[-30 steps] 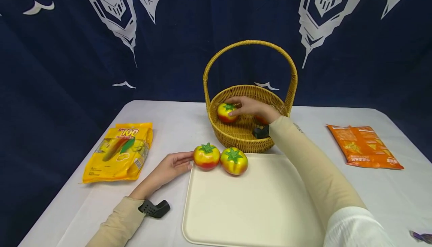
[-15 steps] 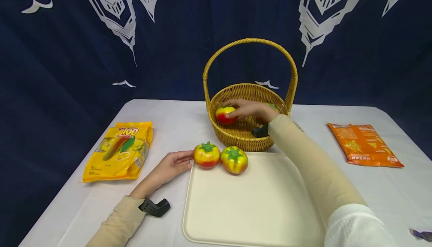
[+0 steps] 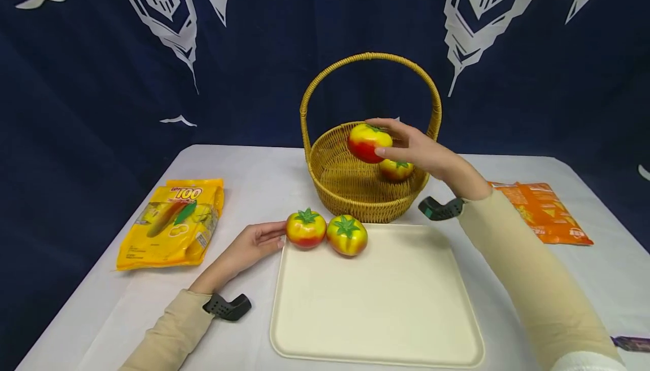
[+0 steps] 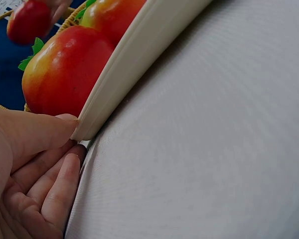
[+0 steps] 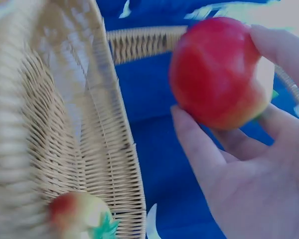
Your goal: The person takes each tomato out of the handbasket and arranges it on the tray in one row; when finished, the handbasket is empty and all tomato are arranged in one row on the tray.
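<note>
My right hand [image 3: 421,148] grips a red-and-yellow tomato [image 3: 367,144] above the right part of the wicker basket [image 3: 363,210]. In the right wrist view, thumb and fingers curl round the raised tomato [image 5: 214,74]. Another tomato [image 3: 396,171] lies inside the basket. My left hand [image 3: 256,242] is at the far left corner of the cream tray [image 3: 376,303]. The left wrist view shows its thumb at the tray's rim [image 4: 107,84], with the other fingers below. Beside that hand, two tomatoes with green tops, one left [image 3: 306,230] and one right [image 3: 347,237], sit on the tray.
The basket's tall arched handle [image 3: 370,56] rises behind the right hand. A yellow snack bag [image 3: 172,224] lies at the left, an orange snack bag [image 3: 543,213] at the right, partly behind the right sleeve. A dark blue curtain [image 3: 304,38] hangs behind the table.
My right hand has lifted the tomato up out of the basket and to the right, uncovering the other tomato inside. The left hand stays at the tray corner; the head view has shifted slightly.
</note>
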A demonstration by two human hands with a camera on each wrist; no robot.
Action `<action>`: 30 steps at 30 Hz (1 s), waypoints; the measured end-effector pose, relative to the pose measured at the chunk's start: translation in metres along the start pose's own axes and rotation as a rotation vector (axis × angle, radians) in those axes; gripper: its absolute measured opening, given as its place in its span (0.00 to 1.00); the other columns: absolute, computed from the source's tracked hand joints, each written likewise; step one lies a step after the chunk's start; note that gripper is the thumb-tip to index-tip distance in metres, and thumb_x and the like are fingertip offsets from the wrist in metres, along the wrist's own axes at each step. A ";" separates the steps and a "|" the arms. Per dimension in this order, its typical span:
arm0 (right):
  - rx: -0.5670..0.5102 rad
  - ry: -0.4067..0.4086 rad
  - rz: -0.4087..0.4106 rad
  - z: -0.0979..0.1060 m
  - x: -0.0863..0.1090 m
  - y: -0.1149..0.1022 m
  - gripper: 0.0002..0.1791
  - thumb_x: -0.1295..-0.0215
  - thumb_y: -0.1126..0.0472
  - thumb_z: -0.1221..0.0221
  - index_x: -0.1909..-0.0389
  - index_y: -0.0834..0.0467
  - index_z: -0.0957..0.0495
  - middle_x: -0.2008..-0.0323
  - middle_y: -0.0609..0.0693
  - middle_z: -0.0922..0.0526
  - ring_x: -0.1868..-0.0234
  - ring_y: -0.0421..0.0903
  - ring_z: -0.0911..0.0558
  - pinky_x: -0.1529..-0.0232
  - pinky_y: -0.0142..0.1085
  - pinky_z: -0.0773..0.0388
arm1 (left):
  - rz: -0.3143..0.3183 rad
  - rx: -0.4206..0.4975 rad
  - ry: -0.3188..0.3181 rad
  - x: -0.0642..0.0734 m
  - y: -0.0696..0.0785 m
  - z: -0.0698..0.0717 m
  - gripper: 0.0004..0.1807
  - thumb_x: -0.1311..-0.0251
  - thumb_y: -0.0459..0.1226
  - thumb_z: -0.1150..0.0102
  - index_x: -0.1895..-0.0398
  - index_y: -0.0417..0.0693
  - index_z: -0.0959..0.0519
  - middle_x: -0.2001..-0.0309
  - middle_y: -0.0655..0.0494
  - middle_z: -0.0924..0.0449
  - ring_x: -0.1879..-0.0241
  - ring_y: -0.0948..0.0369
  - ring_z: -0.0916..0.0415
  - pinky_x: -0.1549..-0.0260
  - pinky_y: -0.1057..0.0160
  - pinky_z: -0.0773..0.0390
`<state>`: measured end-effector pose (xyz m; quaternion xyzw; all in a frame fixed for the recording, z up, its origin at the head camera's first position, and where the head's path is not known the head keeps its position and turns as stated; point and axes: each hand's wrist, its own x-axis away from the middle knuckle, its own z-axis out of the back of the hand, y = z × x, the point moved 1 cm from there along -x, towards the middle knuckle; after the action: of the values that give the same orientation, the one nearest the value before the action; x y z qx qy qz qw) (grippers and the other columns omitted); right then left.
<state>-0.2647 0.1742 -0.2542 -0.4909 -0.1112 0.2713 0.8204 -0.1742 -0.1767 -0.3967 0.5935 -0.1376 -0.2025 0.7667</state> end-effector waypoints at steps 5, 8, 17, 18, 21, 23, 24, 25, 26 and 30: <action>-0.105 0.045 0.098 -0.014 0.053 0.002 0.34 0.35 0.65 0.43 0.30 0.56 0.45 0.37 0.55 0.38 0.44 0.51 0.32 0.46 0.34 0.28 | 0.017 -0.005 0.008 0.001 0.000 0.001 0.26 0.38 0.31 0.43 0.38 0.29 0.35 0.39 0.37 0.34 0.41 0.50 0.33 0.47 0.65 0.30; -0.101 0.044 0.125 -0.022 0.080 0.007 0.34 0.36 0.69 0.43 0.31 0.59 0.44 0.38 0.58 0.38 0.45 0.49 0.31 0.49 0.33 0.26 | 0.022 -0.002 0.017 0.002 0.000 0.002 0.26 0.38 0.30 0.43 0.38 0.29 0.35 0.39 0.37 0.34 0.41 0.50 0.33 0.47 0.65 0.29; 0.036 -0.018 0.078 -0.044 0.125 0.039 0.37 0.42 0.65 0.36 0.33 0.55 0.40 0.36 0.52 0.37 0.40 0.45 0.34 0.45 0.35 0.30 | 0.022 0.004 0.015 0.001 -0.001 0.002 0.26 0.38 0.30 0.43 0.38 0.30 0.35 0.39 0.37 0.34 0.41 0.51 0.33 0.48 0.66 0.30; 0.051 -0.020 0.066 -0.048 0.126 0.042 0.37 0.43 0.64 0.35 0.33 0.53 0.39 0.36 0.50 0.37 0.39 0.45 0.34 0.44 0.37 0.30 | 0.022 0.004 0.016 0.001 -0.002 0.003 0.27 0.38 0.30 0.43 0.38 0.30 0.35 0.39 0.37 0.34 0.41 0.51 0.33 0.47 0.66 0.30; 0.091 -0.026 0.054 -0.058 0.124 0.051 0.37 0.43 0.60 0.34 0.34 0.52 0.37 0.36 0.50 0.36 0.39 0.50 0.34 0.45 0.44 0.30 | 0.028 0.003 0.019 0.001 -0.002 0.003 0.27 0.38 0.31 0.43 0.37 0.30 0.35 0.39 0.37 0.34 0.41 0.51 0.33 0.47 0.66 0.30; 0.129 -0.036 0.060 -0.063 0.123 0.054 0.36 0.43 0.57 0.34 0.34 0.53 0.37 0.37 0.51 0.35 0.41 0.50 0.33 0.46 0.46 0.28 | 0.032 0.012 0.020 0.002 -0.002 0.003 0.27 0.38 0.30 0.43 0.37 0.29 0.35 0.39 0.37 0.34 0.41 0.51 0.33 0.47 0.66 0.30; 0.146 -0.041 0.066 -0.065 0.122 0.055 0.36 0.43 0.56 0.34 0.34 0.53 0.36 0.38 0.52 0.34 0.42 0.50 0.32 0.46 0.47 0.28 | 0.030 0.013 0.020 0.002 -0.002 0.002 0.27 0.38 0.30 0.43 0.37 0.29 0.35 0.39 0.37 0.34 0.41 0.50 0.33 0.47 0.66 0.30; 0.165 -0.046 0.073 -0.066 0.121 0.056 0.35 0.42 0.56 0.34 0.34 0.54 0.36 0.39 0.52 0.34 0.42 0.50 0.31 0.47 0.48 0.28 | 0.032 0.017 0.020 0.002 -0.001 0.002 0.27 0.38 0.30 0.43 0.37 0.29 0.35 0.39 0.37 0.34 0.41 0.51 0.33 0.48 0.66 0.30; 0.178 -0.050 0.076 -0.067 0.121 0.057 0.35 0.42 0.55 0.35 0.34 0.54 0.36 0.39 0.52 0.33 0.43 0.49 0.31 0.47 0.48 0.28 | 0.031 0.021 0.019 0.002 -0.001 0.002 0.27 0.38 0.30 0.43 0.37 0.29 0.35 0.39 0.37 0.34 0.41 0.51 0.33 0.48 0.66 0.30; 0.199 -0.053 0.105 -0.069 0.119 0.061 0.33 0.40 0.56 0.36 0.35 0.54 0.35 0.39 0.51 0.33 0.42 0.48 0.31 0.46 0.47 0.28 | 0.025 0.024 0.017 0.000 -0.001 0.002 0.26 0.38 0.29 0.43 0.37 0.29 0.35 0.39 0.37 0.34 0.41 0.51 0.34 0.47 0.65 0.30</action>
<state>-0.1557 0.2117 -0.3509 -0.4046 -0.0794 0.3367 0.8465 -0.1754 -0.1781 -0.3975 0.6026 -0.1413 -0.1861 0.7631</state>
